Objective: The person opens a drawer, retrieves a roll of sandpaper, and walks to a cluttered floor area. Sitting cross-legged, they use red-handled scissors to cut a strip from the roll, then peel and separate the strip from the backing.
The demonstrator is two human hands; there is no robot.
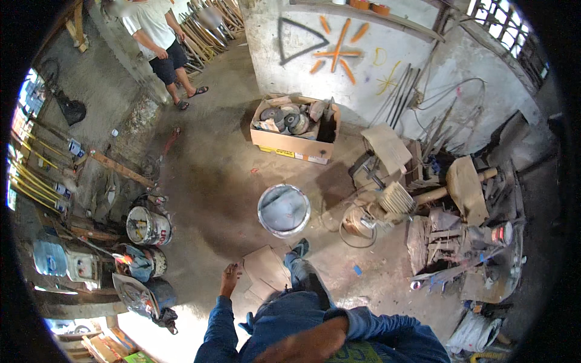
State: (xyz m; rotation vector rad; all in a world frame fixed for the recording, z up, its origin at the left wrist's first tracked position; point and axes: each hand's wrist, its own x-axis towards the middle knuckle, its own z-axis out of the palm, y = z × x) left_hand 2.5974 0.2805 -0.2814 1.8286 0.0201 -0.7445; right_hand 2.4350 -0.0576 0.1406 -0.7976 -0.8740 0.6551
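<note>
My left hand (230,279) hangs out beside a flat piece of cardboard (260,270) on the floor, its fingers apart and nothing clear in them. My right forearm (321,342) bends across the front of my blue long-sleeved shirt (290,314). Its hand is blurred and cut off at the lower edge, so its fingers cannot be made out. Ahead of my sandalled foot (300,246) stands a round white bucket (283,210) with a greyish top. Neither hand touches it.
A cardboard box (296,145) of discs and scraps stands by the painted wall. Right are a motor-like machine (396,198) and a scrap wood pile (442,242). Left stand a white pail (148,225) and cluttered containers. Another person (158,42) stands at the far left.
</note>
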